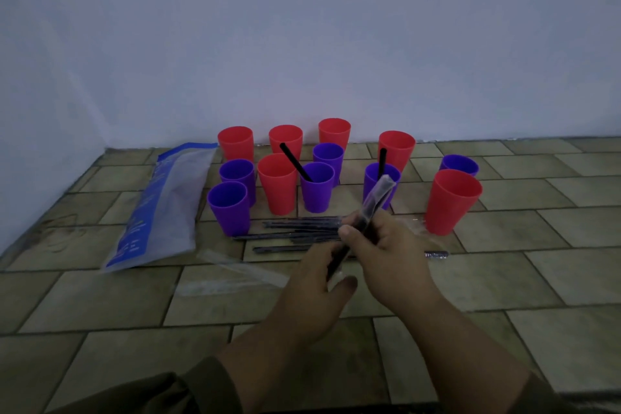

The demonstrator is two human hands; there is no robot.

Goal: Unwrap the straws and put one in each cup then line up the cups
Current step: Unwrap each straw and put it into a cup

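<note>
My left hand (314, 279) and right hand (386, 252) both grip 1 black plastic straw in its clear wrapper (376, 198), near 12 red and purple plastic cups (277, 188).

On the floor (504, 279), close to the far wall (302, 27): cluster of cups (278, 185), upright, in loose rows running left to right. In the centre cup (317, 191): one straw (295, 161), leaning left. In the cup right of centre (371, 181): second straw (382, 158). Left of the cluster: bag (164, 205), lying flat. Just near of the cups: pile of wrapped straws (302, 228), lying left to right. Near-left of the pile: empty wrapper (242, 270). Over the pile's right end: left hand (312, 282) and right hand (386, 252), both gripping the held straw (376, 198), tilted far-right.
</note>
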